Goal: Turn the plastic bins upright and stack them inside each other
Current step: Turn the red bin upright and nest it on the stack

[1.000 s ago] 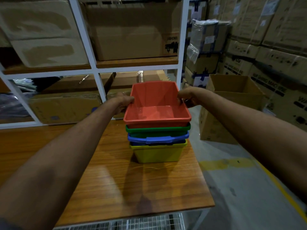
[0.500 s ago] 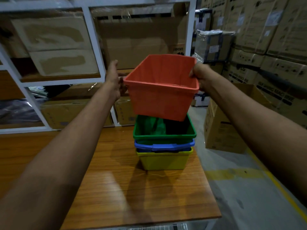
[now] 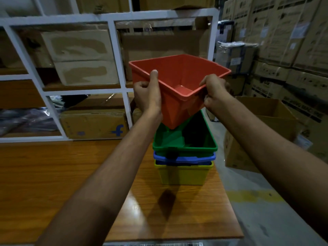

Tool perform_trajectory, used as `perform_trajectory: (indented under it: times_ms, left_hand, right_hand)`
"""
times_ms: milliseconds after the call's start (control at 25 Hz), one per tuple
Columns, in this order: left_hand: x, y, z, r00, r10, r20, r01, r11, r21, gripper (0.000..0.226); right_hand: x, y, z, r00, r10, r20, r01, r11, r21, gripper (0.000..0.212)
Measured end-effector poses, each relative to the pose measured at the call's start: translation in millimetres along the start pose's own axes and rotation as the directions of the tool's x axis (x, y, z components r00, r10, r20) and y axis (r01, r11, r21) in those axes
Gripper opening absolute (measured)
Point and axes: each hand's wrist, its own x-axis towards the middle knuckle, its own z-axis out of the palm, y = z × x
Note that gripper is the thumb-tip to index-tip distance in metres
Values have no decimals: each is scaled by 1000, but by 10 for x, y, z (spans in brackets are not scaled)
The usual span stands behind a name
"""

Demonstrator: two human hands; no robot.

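- The left hand (image 3: 148, 94) grips the left rim of the red bin (image 3: 179, 103). Its thumb lies on top of the rim and the other fingers curl under it on the outside.
- The right hand (image 3: 213, 93) grips the right rim of the same bin. Its fingers wrap around the edge.
- The red bin is up in the air, open side up. It is tilted and turned, so one bottom corner points down.
- That low corner dips just over the open top of the green bin (image 3: 184, 141). I cannot tell if the two touch.
- The green bin stands upright inside the blue bin (image 3: 184, 159). Only the blue rim shows.
- The blue bin sits inside the yellow bin (image 3: 183, 174), which is at the bottom of the pile.
- The yellow bin stands on the wooden table (image 3: 53, 174), close to the right edge and nearer the far edge than the near one.
- A dark shadow lies on the table in front of the pile.
- Behind the table is a white shelf rack (image 3: 117, 64) full of cardboard boxes (image 3: 81, 55).
- One box on the low shelf (image 3: 94, 125) has a blue letter "f" on it.
- On the floor to the right of the table stands an open cardboard box (image 3: 266, 125). More boxes are piled against the right wall.
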Motion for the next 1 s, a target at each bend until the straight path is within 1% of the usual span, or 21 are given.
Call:
perform_trajectory:
  times_ms: [80,120,160,200,240,280,320,360,400,440,480,520,560,600,680,720,760,800,880,960,1000]
  left_hand:
    - [22,69,-18,999,47,-23,-47,999,18,23]
    - [30,94,-42,998,57,-3,-57,998,17,20]
    - [44,105,-78,997,80,20,-80,996,33,21]
    - [59,107,-124,991,124,48,-126,990,58,22]
    - [60,107,-175,981,170,88,-177,981,76,23]
    - [56,107,-228,969,206,137,-219,972,86,23]
    - [59,103,-280,956,229,185,-247,965,82,24]
    - [62,100,-329,942,247,228,-268,961,66,23]
    - [61,109,-377,928,266,262,-286,957,41,23]
    - [56,130,-417,913,285,291,-302,953,14,22]
    - [53,158,-445,898,303,319,-315,949,-14,21]
    - [65,189,-468,880,318,351,-327,944,-36,20]
    - [91,222,-486,863,322,388,-330,943,-48,18]
    - [118,265,-506,851,309,424,-321,946,-46,18]
    - [191,349,-553,855,251,454,-278,961,-9,17]
    - [229,382,-575,876,223,427,-250,968,7,20]
    - [277,394,-589,910,200,362,-222,975,18,29]
    - [308,393,-597,943,187,274,-198,980,12,37]
    - [313,351,-572,970,185,155,-188,982,7,38]
    - [263,281,-489,973,160,168,-166,986,25,36]
    - [231,242,-430,973,142,182,-150,988,35,42]
  right_hand:
    - [18,43,-41,998,14,54,-12,999,-37,70]
    - [43,50,-84,1000,11,26,-8,994,-107,75]
    - [83,51,-131,998,-32,-54,18,967,-253,79]
    - [121,46,-177,980,-150,-130,77,892,-446,80]
    - [159,34,-212,936,-320,-145,168,769,-616,76]
    - [187,10,-221,873,-483,-68,284,616,-735,69]
    - [216,-26,-204,803,-589,84,419,459,-784,63]
    - [232,-68,-164,733,-626,267,547,309,-778,61]
    - [239,-109,-117,658,-612,438,646,161,-746,64]
    - [258,-147,-66,585,-574,573,706,12,-709,70]
    - [277,-181,-9,521,-529,670,732,-128,-670,74]
    - [292,-207,46,469,-495,732,736,-238,-633,75]
    - [302,-233,88,429,-489,759,725,-315,-613,70]
    - [311,-268,113,392,-512,764,706,-366,-607,60]
    - [350,-356,104,320,-566,760,684,-417,-599,35]
    - [373,-405,80,308,-585,750,676,-420,-605,26]
    - [399,-459,46,315,-608,728,665,-406,-627,20]
    - [431,-523,15,336,-639,692,646,-377,-663,17]
    - [485,-634,-34,400,-700,592,587,-300,-751,18]
    - [510,-698,-61,468,-724,507,522,-236,-819,23]
    - [523,-718,-72,492,-731,472,495,-210,-843,25]
